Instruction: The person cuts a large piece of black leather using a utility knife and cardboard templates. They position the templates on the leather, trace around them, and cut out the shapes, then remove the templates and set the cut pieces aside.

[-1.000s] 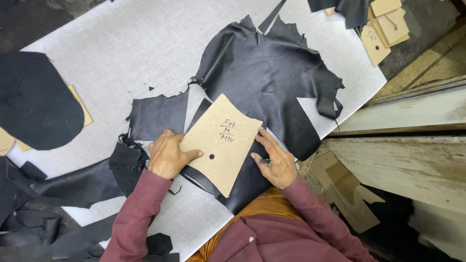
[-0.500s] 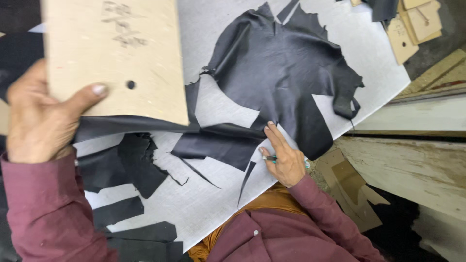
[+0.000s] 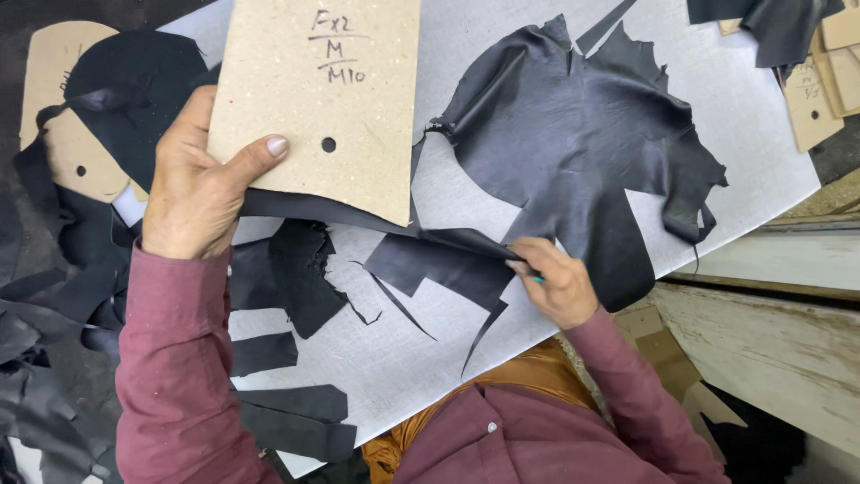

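Observation:
My left hand (image 3: 199, 184) holds a tan cardboard pattern (image 3: 322, 99) with a small round hole, lifted above the table, together with a cut black leather piece (image 3: 313, 208) that shows under its lower edge. My right hand (image 3: 557, 280) rests on the table at the lower edge of a large black leather hide (image 3: 573, 134), fingers closed around a small tool with a teal tip (image 3: 537, 279). Jagged black leather offcuts (image 3: 439, 269) lie between the two hands on the grey cutting board (image 3: 376, 358).
More black leather scraps (image 3: 287, 278) and strips (image 3: 296, 417) lie on the left of the board. Another cardboard pattern (image 3: 54, 134) sits at the far left under leather. Several tan patterns (image 3: 824, 81) lie stacked at top right. A pale wooden ledge (image 3: 770, 269) borders the right.
My left hand lifted the cardboard pattern and the cut leather piece off the hide and carried them up and left. My right hand stayed at the hide's lower edge.

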